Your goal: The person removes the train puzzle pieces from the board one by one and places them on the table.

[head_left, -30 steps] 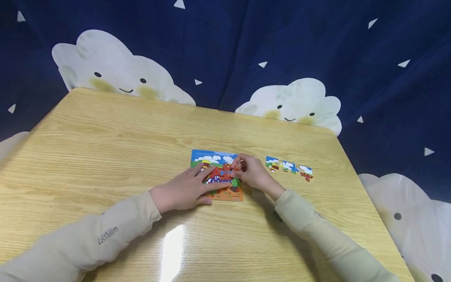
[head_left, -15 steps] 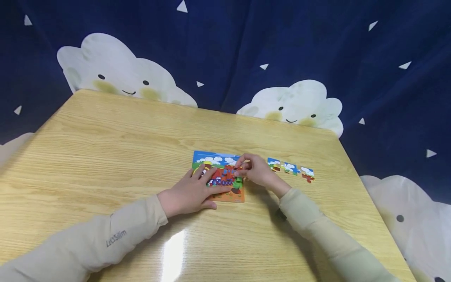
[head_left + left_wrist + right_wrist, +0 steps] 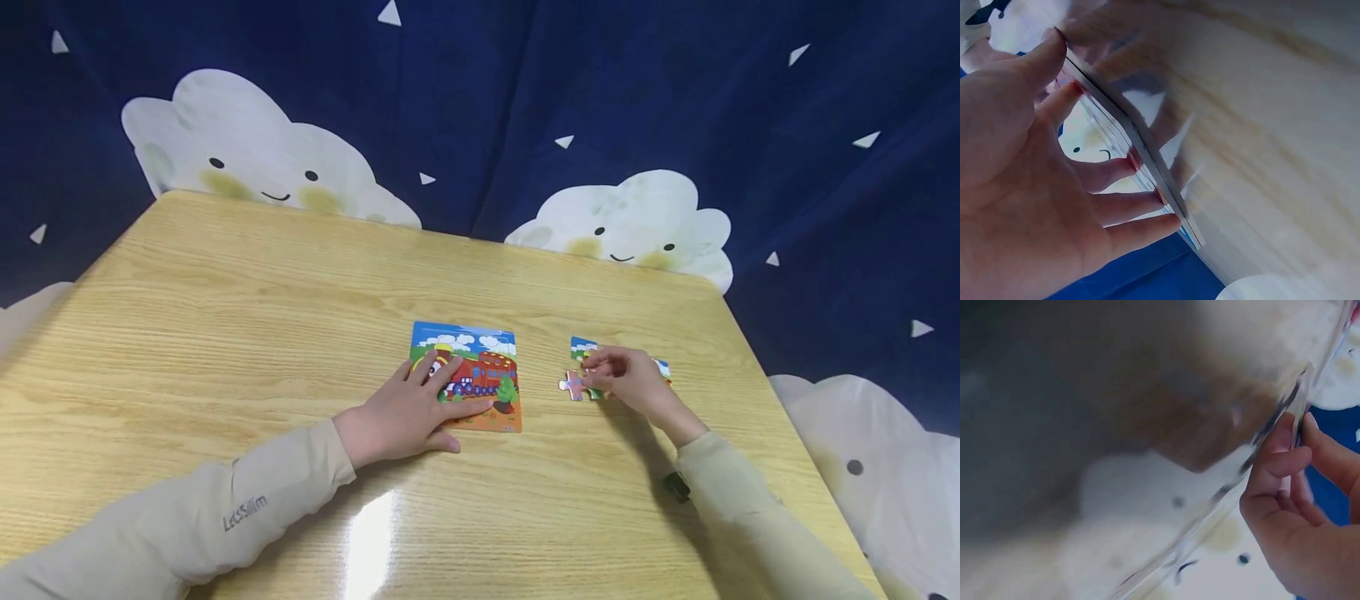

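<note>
A jigsaw puzzle (image 3: 491,342) with a red train, clouds and a small tree lies on the table in the head view. My left hand (image 3: 401,412) rests on its lower left part, fingers straight and spread, hiding some of the picture. In the left wrist view those fingertips touch the top of the puzzle board (image 3: 1125,131), seen edge-on. To the right, my right hand (image 3: 630,383) pinches a puzzle piece (image 3: 574,385) that catches the light. The right wrist view shows this thin piece (image 3: 1300,403) between thumb and fingers, tilted up from the table.
Beyond the right hand lies a loose piece (image 3: 582,347) with blue sky; another loose piece (image 3: 663,367) is partly covered by the hand. The wooden table (image 3: 285,292) meets a dark blue curtain (image 3: 465,100) with clouds at its far edge.
My right hand has left the puzzle's right edge and moved right to the loose pieces, where it now holds a piece. The left hand stays on the puzzle.
</note>
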`<state>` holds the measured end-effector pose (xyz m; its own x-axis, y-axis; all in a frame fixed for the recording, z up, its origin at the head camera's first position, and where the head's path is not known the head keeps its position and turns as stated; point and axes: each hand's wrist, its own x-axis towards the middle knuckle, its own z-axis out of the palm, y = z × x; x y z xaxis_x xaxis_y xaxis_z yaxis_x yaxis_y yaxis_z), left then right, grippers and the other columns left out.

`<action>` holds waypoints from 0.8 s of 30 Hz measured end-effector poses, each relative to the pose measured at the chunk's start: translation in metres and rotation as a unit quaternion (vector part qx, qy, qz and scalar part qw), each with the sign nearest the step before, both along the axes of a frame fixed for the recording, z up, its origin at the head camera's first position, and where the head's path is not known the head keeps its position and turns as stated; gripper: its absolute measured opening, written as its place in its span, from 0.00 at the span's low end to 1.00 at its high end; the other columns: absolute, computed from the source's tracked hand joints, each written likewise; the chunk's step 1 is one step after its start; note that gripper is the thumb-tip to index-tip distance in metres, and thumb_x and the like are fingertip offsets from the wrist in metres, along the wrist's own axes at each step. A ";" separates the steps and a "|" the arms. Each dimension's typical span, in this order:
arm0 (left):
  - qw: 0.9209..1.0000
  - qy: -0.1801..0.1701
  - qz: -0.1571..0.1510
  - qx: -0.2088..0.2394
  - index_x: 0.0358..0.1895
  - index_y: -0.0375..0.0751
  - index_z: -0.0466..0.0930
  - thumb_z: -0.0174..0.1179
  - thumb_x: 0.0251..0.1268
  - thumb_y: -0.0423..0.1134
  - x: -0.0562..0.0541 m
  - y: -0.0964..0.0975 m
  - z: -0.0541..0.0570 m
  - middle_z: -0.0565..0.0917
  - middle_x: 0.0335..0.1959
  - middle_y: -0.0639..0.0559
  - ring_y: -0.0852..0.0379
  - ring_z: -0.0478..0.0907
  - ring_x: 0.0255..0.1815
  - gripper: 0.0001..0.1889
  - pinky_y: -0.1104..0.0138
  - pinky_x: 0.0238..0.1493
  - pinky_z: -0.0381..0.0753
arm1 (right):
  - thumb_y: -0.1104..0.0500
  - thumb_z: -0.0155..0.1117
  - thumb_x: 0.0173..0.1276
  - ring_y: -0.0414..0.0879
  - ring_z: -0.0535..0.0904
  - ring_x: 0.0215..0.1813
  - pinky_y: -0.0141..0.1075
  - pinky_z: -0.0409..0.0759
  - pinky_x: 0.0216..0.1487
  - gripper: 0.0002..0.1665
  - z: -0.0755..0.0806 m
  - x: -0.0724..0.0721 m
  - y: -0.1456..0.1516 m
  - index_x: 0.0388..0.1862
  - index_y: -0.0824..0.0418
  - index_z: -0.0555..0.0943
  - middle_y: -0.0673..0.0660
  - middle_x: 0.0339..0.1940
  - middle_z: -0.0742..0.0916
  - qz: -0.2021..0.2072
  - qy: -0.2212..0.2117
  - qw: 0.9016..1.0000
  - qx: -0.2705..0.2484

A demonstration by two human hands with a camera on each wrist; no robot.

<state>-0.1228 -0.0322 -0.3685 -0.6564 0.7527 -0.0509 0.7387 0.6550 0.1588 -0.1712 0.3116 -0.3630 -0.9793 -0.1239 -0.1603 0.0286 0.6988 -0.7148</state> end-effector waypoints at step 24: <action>1.000 -0.007 0.002 -0.006 0.75 0.65 0.62 0.53 0.69 0.60 0.000 0.000 0.001 0.56 0.74 0.30 0.24 0.51 0.72 0.32 0.37 0.64 0.63 | 0.60 0.71 0.64 0.39 0.76 0.29 0.33 0.76 0.26 0.19 0.003 0.027 0.097 0.45 0.75 0.80 0.50 0.28 0.84 -0.093 -0.006 0.991 0.095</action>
<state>-0.1227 -0.0319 -0.3678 -0.6591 0.7489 -0.0685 0.7336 0.6603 0.1607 -0.1439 0.4088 -0.3600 -0.9801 0.0923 -0.1757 0.1777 0.8024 -0.5697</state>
